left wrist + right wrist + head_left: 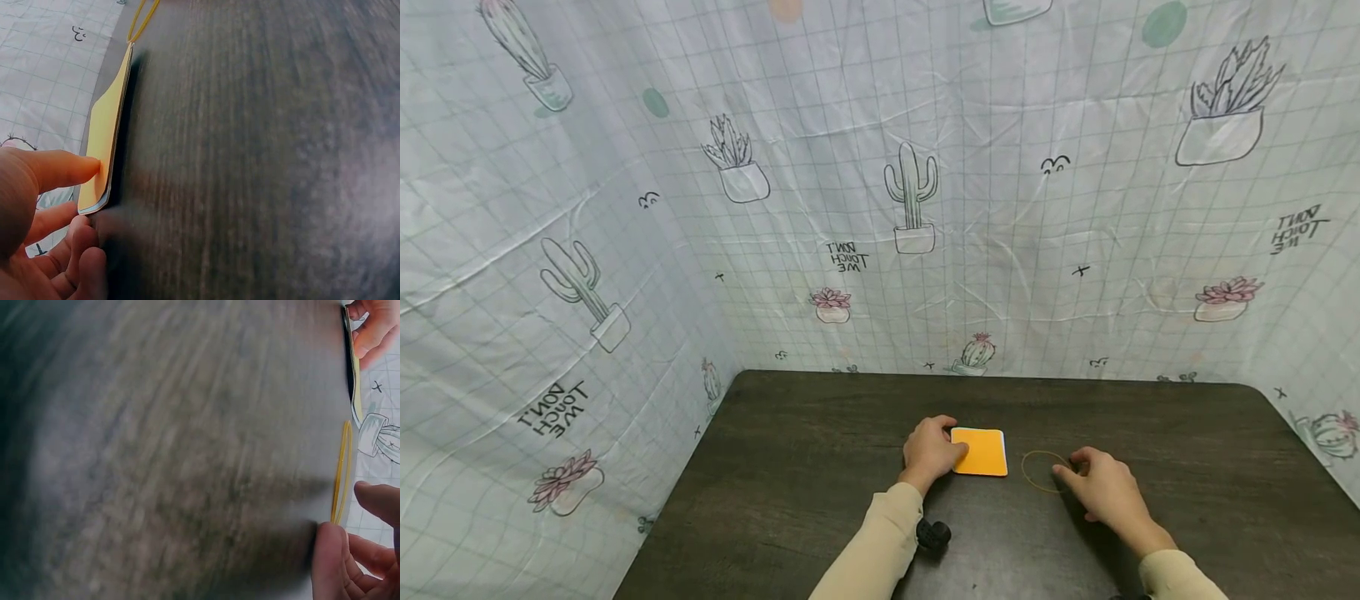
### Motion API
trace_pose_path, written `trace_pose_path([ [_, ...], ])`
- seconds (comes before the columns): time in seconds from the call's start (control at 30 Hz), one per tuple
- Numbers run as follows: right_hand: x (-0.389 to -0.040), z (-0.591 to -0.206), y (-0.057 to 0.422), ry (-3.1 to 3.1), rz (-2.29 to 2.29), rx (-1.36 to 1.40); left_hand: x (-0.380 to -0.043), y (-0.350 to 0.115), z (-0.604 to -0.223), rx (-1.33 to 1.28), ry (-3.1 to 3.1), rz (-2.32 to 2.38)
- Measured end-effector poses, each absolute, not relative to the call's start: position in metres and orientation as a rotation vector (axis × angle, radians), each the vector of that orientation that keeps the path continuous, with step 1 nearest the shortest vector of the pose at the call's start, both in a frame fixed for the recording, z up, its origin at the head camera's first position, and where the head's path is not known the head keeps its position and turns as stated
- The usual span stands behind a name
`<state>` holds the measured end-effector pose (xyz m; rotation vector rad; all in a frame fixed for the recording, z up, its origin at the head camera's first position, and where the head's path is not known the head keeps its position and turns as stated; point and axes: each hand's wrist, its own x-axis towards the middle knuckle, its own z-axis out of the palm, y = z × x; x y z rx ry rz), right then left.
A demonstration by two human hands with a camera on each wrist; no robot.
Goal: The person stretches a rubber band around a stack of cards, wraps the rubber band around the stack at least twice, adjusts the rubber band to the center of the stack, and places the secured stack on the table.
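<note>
My left hand (929,450) pinches the left edge of a thin stack of square cards (983,452), orange-yellow on top with pale edges. In the left wrist view the thumb (69,170) presses on the top face while other fingers curl below the near corner. To the right of the stack is a thin yellow rubber band (1036,490), spread into a loop. My right hand (1108,490) is at the band's right end, thumb and fingers apart. Seen from the right wrist, the band (338,487) reaches the fingertips (328,540), with the thumb (375,499) separated from them.
Both hands are over a dark wood-grain table (820,433). Behind and beside it hangs a pale gridded cloth (1000,217) printed with cacti. A black wrist-worn device (934,535) sits by the left sleeve (880,537).
</note>
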<state>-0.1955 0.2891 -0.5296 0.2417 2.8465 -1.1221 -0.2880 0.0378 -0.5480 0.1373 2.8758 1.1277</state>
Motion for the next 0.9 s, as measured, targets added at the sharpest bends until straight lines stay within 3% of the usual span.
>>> trace_pose_path([
  [0.9, -0.1958, -0.533, 0.288, 2.88, -1.138, 0.246, -0.2874, 0.0355, -0.5427, 0.158, 2.798, 1.257],
])
